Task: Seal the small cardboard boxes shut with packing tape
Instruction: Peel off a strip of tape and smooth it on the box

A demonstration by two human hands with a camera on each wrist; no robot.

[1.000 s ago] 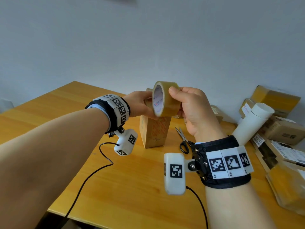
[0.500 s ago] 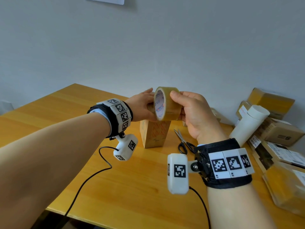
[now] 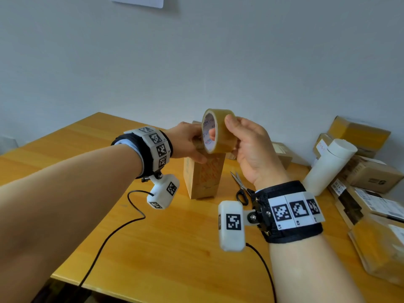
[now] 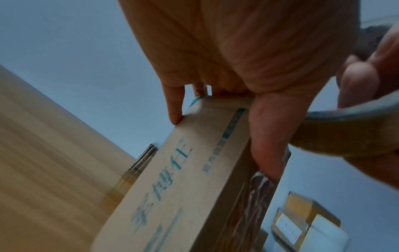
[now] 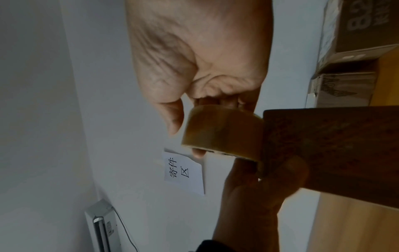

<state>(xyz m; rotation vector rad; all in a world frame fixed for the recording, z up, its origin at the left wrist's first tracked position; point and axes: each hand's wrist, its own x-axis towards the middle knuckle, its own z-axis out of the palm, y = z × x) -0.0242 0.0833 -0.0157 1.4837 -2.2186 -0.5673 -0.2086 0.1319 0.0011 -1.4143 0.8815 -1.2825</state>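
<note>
A small brown cardboard box (image 3: 204, 176) stands upright on the wooden table (image 3: 175, 248). My left hand (image 3: 192, 147) grips its top, thumb down the front and fingers over the far side, as the left wrist view shows at the box (image 4: 183, 179). My right hand (image 3: 220, 127) holds a roll of brown packing tape (image 3: 225, 136) on edge just over the box top, thumb on the rim and a finger through the core. The right wrist view has the roll (image 5: 222, 133) against the box (image 5: 334, 153). Whether tape is pulled out is hidden.
Black-handled scissors (image 3: 240, 186) lie right of the box. A white cylinder (image 3: 328, 167) leans on a pile of cardboard boxes (image 3: 371, 176) at the right edge. Another box (image 3: 282, 152) sits behind. Black cables (image 3: 122, 226) trail across the near table.
The tape roll and my right hand have come down onto the box top. My left hand has shifted from beside the roll to gripping the box top.
</note>
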